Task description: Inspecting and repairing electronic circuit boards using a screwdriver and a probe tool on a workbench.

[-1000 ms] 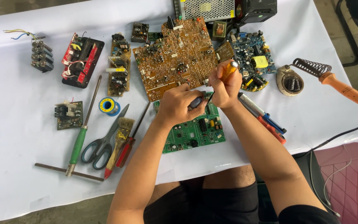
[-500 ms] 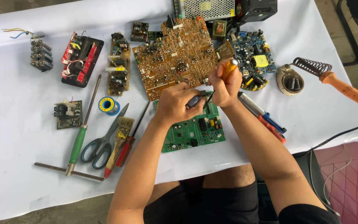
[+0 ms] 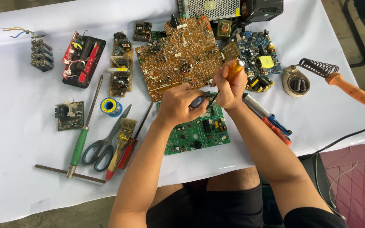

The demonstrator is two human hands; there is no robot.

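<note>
Right hand [image 3: 230,86] is wrapped around an orange-handled screwdriver [image 3: 234,70], fingers clamped on the handle. Long axis runs diagonal: handle end up and to the right, poking out above the fist, dark shaft [image 3: 213,99] coming out below the fingers and pointing down-left at the green circuit board [image 3: 197,131].

Left hand [image 3: 177,104] sits just left of the right one, fingers curled shut on a small dark blue-grey tool [image 3: 197,101] (can't tell exactly what it is, mostly hidden). Its exposed end points right, toward the screwdriver shaft; the two tips are just beside each other, contact not resolvable.

Green board lies flat on the white table [image 3: 13,126], directly under and below both hands, partly covered by the left wrist. Big brown circuit board [image 3: 178,55] is just above the fingers, tilted.

Right of the right hand: a grey-and-blue pen-shaped tool [image 3: 263,112] and a red-handled one [image 3: 277,130], both lying diagonal. Further right, soldering iron [image 3: 351,90] in its coil stand [image 3: 296,81].

Left of the left hand: brush [image 3: 122,139], scissors [image 3: 102,145], green-handled screwdriver [image 3: 81,141], solder spool [image 3: 110,106].
</note>
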